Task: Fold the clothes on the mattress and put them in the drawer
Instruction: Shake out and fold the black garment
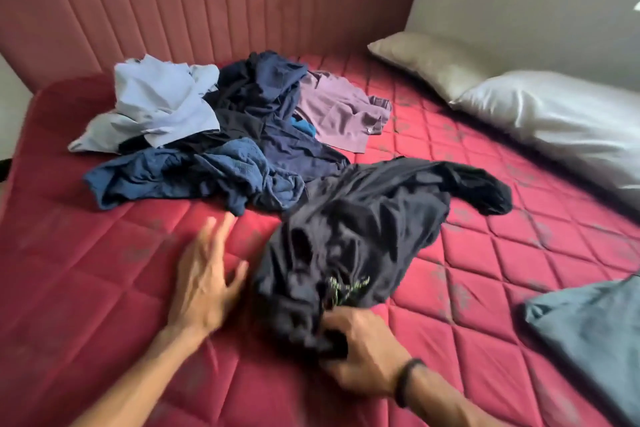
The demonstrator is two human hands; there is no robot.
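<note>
A crumpled black shirt point(363, 229) with a small green print lies on the red quilted mattress point(104, 288), one sleeve flung out to the right. My right hand point(363, 347) grips its near edge. My left hand point(204, 274) hovers with spread fingers just left of the shirt, blurred by motion. Behind lies a pile of clothes: a light blue shirt point(156, 104), dark navy garments point(256, 97), a blue textured garment point(194, 173) and a mauve shirt point(339, 111). No drawer is in view.
A padded red headboard point(207, 0) stands behind the pile. A beige pillow point(426, 59) and a white pillow point(554, 121) lie along the wall at the right. A grey-blue cloth point(595, 333) lies at the mattress's near right.
</note>
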